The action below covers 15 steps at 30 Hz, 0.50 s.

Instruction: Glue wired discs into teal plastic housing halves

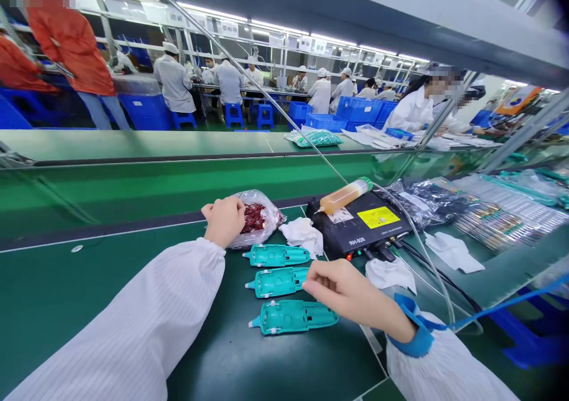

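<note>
Three teal plastic housings lie in a column on the green bench, each with a pale tip to the left: a far housing (278, 255), a middle housing (279, 282) and a near housing (293, 317). My right hand (342, 288) is at the right end of the middle one, thumb and fingers pinched together; whatever they hold is too small to make out. My left hand (224, 220) is closed at the left side of a clear plastic bag (267, 226) of small dark red parts. Its fingertips are partly hidden, so I cannot tell what they grip.
A black RH-928 box (364, 226) with an orange-filled syringe (345, 196) on top stands behind my right hand. White cloths (304, 235), cables and a thin tube (438, 270) lie around it. Metal rods (502, 217) are at the right. A blue wrist strap (413, 330) trails a cord.
</note>
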Tool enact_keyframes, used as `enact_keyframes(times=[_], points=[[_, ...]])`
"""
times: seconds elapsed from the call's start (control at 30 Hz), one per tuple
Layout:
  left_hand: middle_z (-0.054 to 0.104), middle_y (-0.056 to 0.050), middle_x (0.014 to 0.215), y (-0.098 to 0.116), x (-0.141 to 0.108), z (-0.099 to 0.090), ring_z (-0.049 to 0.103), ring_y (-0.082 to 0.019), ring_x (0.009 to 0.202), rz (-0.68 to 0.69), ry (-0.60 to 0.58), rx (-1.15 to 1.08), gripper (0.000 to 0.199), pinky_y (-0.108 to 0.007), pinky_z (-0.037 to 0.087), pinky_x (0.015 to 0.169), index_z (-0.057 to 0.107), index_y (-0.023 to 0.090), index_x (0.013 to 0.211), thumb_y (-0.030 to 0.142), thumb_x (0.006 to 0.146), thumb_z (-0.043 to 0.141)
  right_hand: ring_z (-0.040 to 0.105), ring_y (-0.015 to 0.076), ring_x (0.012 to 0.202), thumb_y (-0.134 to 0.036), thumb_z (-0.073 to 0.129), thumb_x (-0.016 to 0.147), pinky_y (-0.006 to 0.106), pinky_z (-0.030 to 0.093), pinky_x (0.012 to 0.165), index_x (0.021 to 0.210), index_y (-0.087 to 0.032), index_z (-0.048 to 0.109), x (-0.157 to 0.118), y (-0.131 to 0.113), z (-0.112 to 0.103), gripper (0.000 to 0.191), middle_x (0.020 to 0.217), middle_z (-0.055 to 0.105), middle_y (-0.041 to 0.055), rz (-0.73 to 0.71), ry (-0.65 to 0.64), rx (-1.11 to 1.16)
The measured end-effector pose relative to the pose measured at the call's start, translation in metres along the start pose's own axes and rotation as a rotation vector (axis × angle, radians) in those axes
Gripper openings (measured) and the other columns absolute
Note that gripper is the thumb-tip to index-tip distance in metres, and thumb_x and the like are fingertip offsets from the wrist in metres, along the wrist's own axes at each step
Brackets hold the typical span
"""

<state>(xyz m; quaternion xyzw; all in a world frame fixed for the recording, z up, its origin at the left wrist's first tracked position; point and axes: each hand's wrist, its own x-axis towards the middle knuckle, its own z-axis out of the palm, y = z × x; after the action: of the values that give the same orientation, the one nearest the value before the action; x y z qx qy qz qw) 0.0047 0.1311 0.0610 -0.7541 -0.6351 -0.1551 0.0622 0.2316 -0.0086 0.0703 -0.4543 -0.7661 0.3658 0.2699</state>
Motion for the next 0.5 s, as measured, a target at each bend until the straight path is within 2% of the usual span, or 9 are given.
enact_keyframes(times=[0.07, 0.13, 0.27, 0.3, 0.37, 0.43, 0.5], points=[[0.064, -0.004, 0.095, -0.002, -0.003, -0.008, 0.062, -0.019, 0.088, 0.016, 0.048, -0.017, 0.021, -0.043, 0.047, 0.085, 0.060, 0.014, 0.099, 0.033, 0.092, 0.055, 0.043, 0.0089, 0.050, -0.032, 0.051, 0.091, 0.022, 0.032, 0.047, 0.068, -0.018, 0.051, 0.006, 0.000, 0.002, 0.027, 0.056, 0.050, -0.0041, -0.038, 0.022, -0.002], [0.065, -0.002, 0.086, -0.005, -0.008, -0.018, 0.062, -0.018, 0.082, 0.064, 0.099, -0.031, 0.013, -0.043, 0.042, 0.088, 0.059, 0.015, 0.092, 0.024, 0.093, 0.050, 0.045, 0.0093, 0.051, -0.031, 0.049, 0.092, 0.022, 0.033, 0.047, 0.067, -0.018, 0.051, 0.015, -0.001, 0.005, 0.028, 0.057, 0.050, -0.0034, -0.104, 0.066, -0.038], [0.065, -0.005, 0.079, -0.005, -0.029, -0.037, 0.060, -0.020, 0.074, 0.226, 0.177, -0.035, 0.020, -0.043, 0.033, 0.088, 0.056, 0.016, 0.082, 0.011, 0.090, 0.039, 0.052, 0.0121, 0.058, -0.027, 0.046, 0.093, 0.025, 0.041, 0.053, 0.072, -0.019, 0.053, 0.030, -0.005, 0.014, 0.023, 0.064, 0.056, -0.0007, -0.308, 0.207, -0.155], [0.065, -0.005, 0.078, -0.003, -0.037, -0.041, 0.060, -0.020, 0.073, 0.282, 0.182, -0.035, 0.021, -0.042, 0.032, 0.087, 0.056, 0.016, 0.081, 0.011, 0.090, 0.038, 0.056, 0.0141, 0.065, -0.025, 0.046, 0.093, 0.026, 0.045, 0.059, 0.078, -0.018, 0.055, 0.033, -0.006, 0.016, 0.018, 0.072, 0.060, 0.0021, -0.374, 0.249, -0.202], [0.065, -0.003, 0.077, 0.003, -0.056, -0.047, 0.059, -0.019, 0.073, 0.405, 0.173, -0.042, 0.023, -0.039, 0.032, 0.085, 0.056, 0.017, 0.080, 0.011, 0.090, 0.037, 0.059, 0.0216, 0.092, -0.019, 0.046, 0.091, 0.035, 0.050, 0.077, 0.098, -0.017, 0.058, 0.036, -0.008, 0.020, 0.014, 0.101, 0.064, 0.0108, -0.509, 0.324, -0.352], [0.064, 0.000, 0.074, 0.010, -0.078, -0.049, 0.059, -0.017, 0.073, 0.528, 0.161, -0.060, 0.025, -0.035, 0.033, 0.082, 0.057, 0.018, 0.079, 0.009, 0.091, 0.037, 0.048, 0.0296, 0.119, -0.013, 0.046, 0.089, 0.049, 0.042, 0.096, 0.118, -0.017, 0.054, 0.037, -0.010, 0.024, 0.030, 0.129, 0.053, 0.0153, -0.607, 0.341, -0.537], [0.063, 0.000, 0.073, 0.017, -0.098, -0.049, 0.058, -0.016, 0.071, 0.625, 0.160, -0.086, 0.027, -0.034, 0.032, 0.082, 0.057, 0.018, 0.078, 0.007, 0.091, 0.036, 0.036, 0.0329, 0.131, -0.010, 0.044, 0.089, 0.057, 0.032, 0.104, 0.128, -0.016, 0.048, 0.037, -0.010, 0.027, 0.040, 0.136, 0.049, 0.0152, -0.618, 0.309, -0.656]])
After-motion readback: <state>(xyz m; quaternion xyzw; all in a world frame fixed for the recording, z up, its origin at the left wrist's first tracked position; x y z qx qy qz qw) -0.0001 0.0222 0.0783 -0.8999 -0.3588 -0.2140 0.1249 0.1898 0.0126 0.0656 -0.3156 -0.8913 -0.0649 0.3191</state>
